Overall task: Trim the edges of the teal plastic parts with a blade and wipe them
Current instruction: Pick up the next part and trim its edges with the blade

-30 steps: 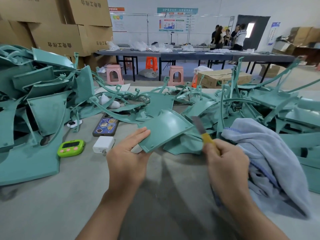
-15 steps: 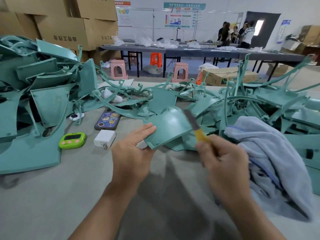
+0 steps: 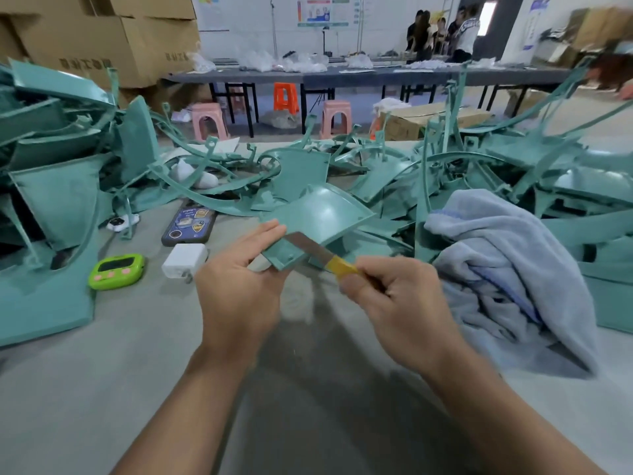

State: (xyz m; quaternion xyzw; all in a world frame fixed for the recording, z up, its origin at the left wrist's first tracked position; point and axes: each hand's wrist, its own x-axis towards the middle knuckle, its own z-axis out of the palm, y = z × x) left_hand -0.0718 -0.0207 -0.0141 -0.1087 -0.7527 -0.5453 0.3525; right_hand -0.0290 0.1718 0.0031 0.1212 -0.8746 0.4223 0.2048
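The left hand [image 3: 236,289] holds a curved teal part [image 3: 318,214] just above the worktop [image 3: 102,389]. Its fingers [image 3: 270,229] are curled around the part's near left corner, with the index finger lying along the top edge. From that grip the part fans away and to the right, domed face up. The right hand [image 3: 397,296] is closed tightly around the yellow-wrapped handle of a blade [image 3: 308,246] and holds nothing else. The blade's long axis runs from the right hand up and to the left, laid across the part's near edge, and its tip stops just short of the left index finger. The edge to be trimmed therefore lies between the two hands, and the stroke probably runs along it. The tip pointing at the left fingertips looks like the thing to watch. A grey towel [image 3: 507,248] lies bunched just right of the right hand, the nearer hand for wiping. Heaps of teal parts [image 3: 58,186] crowd both sides.
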